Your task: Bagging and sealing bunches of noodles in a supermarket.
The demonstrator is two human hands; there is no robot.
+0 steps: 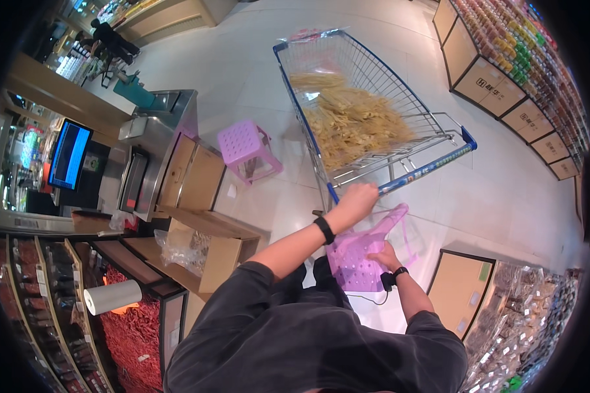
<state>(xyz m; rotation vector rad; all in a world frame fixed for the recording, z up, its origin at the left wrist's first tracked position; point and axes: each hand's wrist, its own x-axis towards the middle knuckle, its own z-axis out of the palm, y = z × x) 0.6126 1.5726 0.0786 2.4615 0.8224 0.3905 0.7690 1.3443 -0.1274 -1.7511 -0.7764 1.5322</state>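
My left hand [357, 202] is closed around the left end of the blue push bar of a shopping cart [432, 171]. Loose-looking yellowish dried sticks [354, 124] fill much of the wire basket, and clear plastic wrap [318, 36] lies at its far end. Close to my body, my right hand [385, 254] grips a pink plastic stool [354, 262] with holes in its seat. The stool is tilted, its legs pointing away to the right. Some of the right fingers are hidden by the stool.
A second pink stool [238, 141] stands left of the cart, beside a metal counter [183, 108]. An opened cardboard box [229, 262] holding clear plastic is at my left. Shelves of packaged goods [498, 65] line the far right; bagged goods [505, 314] sit at near right.
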